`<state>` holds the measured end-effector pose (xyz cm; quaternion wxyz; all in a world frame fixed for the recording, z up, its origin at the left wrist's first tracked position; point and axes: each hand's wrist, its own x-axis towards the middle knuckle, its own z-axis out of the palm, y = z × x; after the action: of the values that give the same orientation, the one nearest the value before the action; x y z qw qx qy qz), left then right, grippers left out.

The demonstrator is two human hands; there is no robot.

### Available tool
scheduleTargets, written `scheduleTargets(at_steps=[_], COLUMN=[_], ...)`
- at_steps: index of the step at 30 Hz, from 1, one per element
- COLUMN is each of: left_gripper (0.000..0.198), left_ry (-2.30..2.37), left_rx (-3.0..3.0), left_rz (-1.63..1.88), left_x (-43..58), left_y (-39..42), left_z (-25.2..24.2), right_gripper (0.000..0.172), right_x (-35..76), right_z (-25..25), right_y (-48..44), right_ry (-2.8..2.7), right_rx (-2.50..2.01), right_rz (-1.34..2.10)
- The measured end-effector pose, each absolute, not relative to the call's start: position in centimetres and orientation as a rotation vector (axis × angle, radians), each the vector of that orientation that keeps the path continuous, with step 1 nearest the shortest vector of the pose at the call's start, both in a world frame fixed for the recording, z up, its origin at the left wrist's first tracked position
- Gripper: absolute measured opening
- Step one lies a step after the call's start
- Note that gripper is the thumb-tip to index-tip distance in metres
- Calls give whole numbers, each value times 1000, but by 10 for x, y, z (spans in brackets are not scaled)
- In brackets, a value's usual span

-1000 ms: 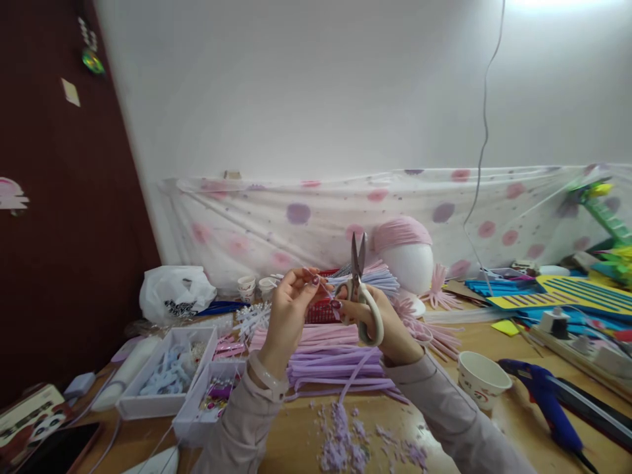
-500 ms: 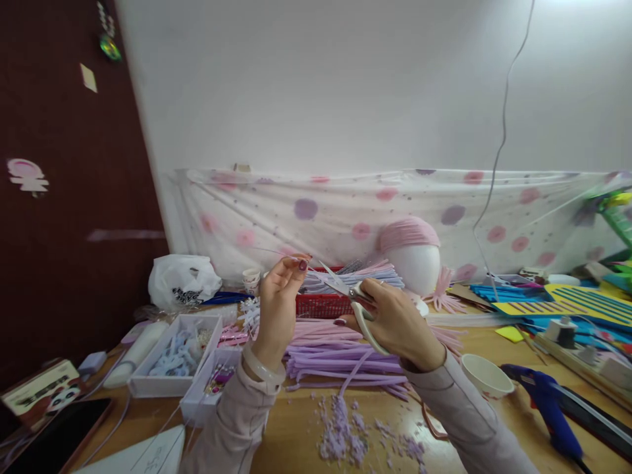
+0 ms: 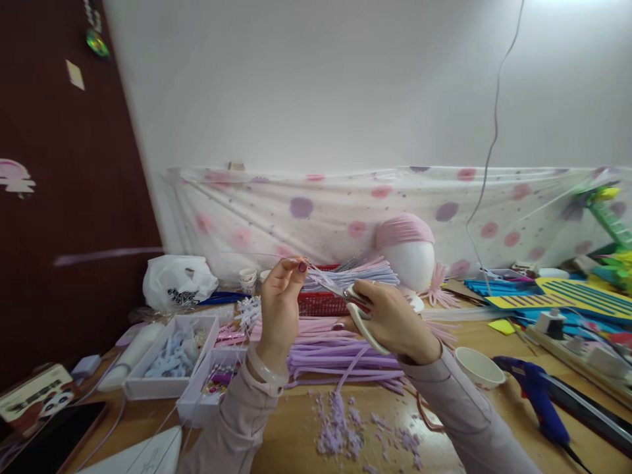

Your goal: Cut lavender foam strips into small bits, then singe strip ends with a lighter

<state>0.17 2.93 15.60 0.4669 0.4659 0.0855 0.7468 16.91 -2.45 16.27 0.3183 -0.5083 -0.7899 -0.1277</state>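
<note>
My left hand [image 3: 280, 306] is raised over the table, thumb and fingers pinching a thin pipe cleaner. Its stripped wire runs out to the left, and a fuzzy lilac stretch of the pipe cleaner [image 3: 108, 255] shows against the dark door. In my right hand [image 3: 395, 319] are white-handled scissors [image 3: 364, 328], their blades pointing left and meeting the pipe cleaner close to my left fingertips. Below lie bundles of purple pipe cleaners [image 3: 340, 362] and pink ones. A heap of lilac fuzz clippings [image 3: 340, 428] is scattered on the table in front of me.
A red basket [image 3: 323, 304] of pipe cleaners stands behind my hands, beside a white head form [image 3: 407, 263]. White trays [image 3: 158, 388] sit left. At right are a bowl [image 3: 478, 368], a blue glue gun [image 3: 536, 398] and a power strip [image 3: 582, 362].
The scissor blades have come closer together and nearer my left fingertips. The lilac end of the pipe cleaner reaches farther left. The whole view has shifted slightly.
</note>
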Motion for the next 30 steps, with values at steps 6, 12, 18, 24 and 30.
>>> scheduleTargets(at_steps=[6,12,18,24,30], left_gripper=[11,12,12,13,17], left_ry=[135,138,133,122,144], left_rx=[1149,1099,1083,1066,1036], left_rz=[1862,1858,1846,1839,1838], left_x=[3,3,3,2,3], left_y=[29,30,30,30,29], left_z=[156,157,158,157,157], right_gripper=[44,46,43,44,43], right_x=[173,173,174,175,171], right_z=[162,161,161,163,165], right_y=[-22,-22,-22,-25,-26], right_ry=[-2102,-2077,-2060,-2090,-2108], right_rx=[-1304,-1301,-1295,-1263,-1273], right_rz=[-222,-172,-147,-202,-213])
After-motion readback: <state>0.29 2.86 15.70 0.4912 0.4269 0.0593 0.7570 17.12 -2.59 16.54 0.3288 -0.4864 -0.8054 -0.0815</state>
